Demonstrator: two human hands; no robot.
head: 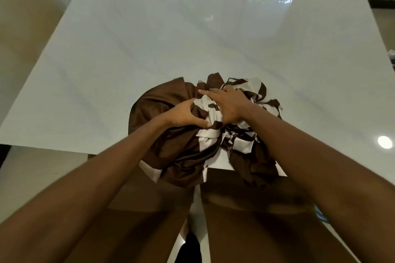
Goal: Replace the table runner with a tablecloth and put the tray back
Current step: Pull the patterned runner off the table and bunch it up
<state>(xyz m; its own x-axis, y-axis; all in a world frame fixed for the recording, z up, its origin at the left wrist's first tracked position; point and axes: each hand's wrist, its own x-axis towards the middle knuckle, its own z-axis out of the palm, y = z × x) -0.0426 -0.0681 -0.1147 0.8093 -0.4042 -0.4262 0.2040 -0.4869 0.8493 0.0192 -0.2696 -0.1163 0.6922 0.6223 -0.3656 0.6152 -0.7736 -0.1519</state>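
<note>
Gripping bunched cloth at table's 6 o'clock: our left hand clutches folds, right hand lies spread on top. Nothing laid out yet; tray unseen.

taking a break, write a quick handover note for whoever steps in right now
Left hand grips the bunched cloth.
Right hand presses on top of it, fingers fairly straight.
The cloth lies at the near edge of the table, partly hanging over. No tray in view.
Done: nothing is spread yet.
Left: spread the cloth flat, return the tray.
</note>
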